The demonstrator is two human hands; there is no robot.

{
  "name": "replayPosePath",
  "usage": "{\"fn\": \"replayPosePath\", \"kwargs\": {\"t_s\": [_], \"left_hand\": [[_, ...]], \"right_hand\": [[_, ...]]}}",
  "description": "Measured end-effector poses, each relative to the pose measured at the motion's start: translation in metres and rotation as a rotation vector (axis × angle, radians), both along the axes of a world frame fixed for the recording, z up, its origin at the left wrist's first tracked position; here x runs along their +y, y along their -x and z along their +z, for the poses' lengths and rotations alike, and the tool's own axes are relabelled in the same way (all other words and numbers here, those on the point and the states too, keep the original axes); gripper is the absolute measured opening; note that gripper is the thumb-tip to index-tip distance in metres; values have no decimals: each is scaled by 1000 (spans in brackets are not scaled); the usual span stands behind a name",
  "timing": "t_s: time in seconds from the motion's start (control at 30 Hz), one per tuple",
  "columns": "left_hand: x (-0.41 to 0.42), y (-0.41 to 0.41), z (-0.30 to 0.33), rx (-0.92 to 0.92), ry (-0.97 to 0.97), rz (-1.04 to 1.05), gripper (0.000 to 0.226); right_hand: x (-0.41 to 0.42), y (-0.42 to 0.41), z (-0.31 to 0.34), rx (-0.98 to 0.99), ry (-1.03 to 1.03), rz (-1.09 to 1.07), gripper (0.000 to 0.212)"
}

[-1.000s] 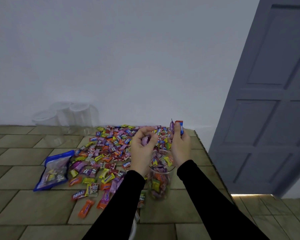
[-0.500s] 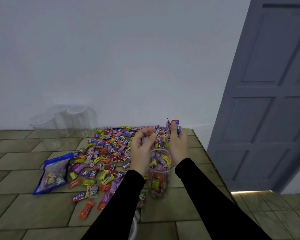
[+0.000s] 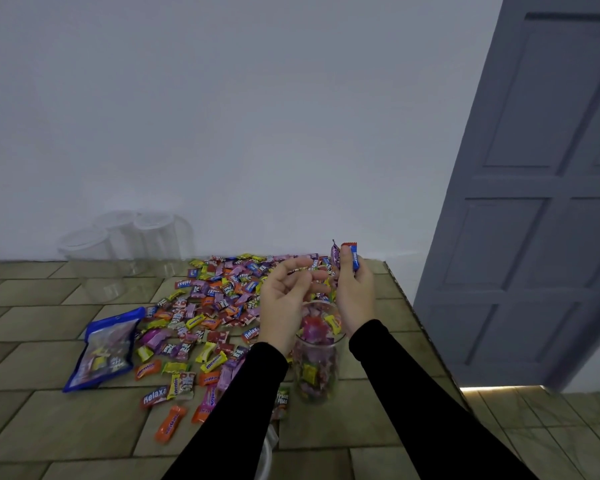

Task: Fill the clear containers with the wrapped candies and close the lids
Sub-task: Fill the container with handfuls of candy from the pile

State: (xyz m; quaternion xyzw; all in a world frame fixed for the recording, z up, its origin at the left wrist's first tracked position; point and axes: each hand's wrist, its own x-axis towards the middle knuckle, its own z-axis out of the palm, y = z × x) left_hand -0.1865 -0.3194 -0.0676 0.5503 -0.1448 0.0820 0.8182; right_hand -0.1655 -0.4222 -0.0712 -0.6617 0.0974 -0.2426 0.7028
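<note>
Container in use: a clear container stood upright on the tiled table, near its right edge, lid off and holding wrapped candies up to just below the rim.
Left hand: the left hand hovered above and just left of the container's mouth, palm turned inward, fingers loosely spread and holding nothing.
Right hand: the right hand was just behind and right of the mouth, fingers and thumb pinching two wrapped candies, one purple and one blue with a red end, raised above the pile.
Loose candies: a wide pile of candies lay spread on the table left of and behind the container, reaching the wall.
Spare containers: three empty clear containers stood grouped at the back left, against the wall.
Bag: a blue candy bag lay flat at the pile's left edge.
Surroundings: a white wall stood behind, a grey panelled door to the right.
</note>
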Motion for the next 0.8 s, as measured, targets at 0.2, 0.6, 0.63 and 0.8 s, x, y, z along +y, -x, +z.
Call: {"fn": "replayPosePath", "kwargs": {"t_s": [0.2,0.6,0.63,0.8], "left_hand": [[0,-4,-6,-37,43,161,19],[-7,-4,-56,410,78,-90,77],[-7,-5,-57,411,98,-89,79],[-6,-9,-63,409,100,-82,78]], "right_hand": [[1,-1,-1,12,12,-17,42],[1,2,6,-25,-108,116,32],[0,3,6,-42,-124,145,30],[-2,6,4,-129,-176,247,32]]}}
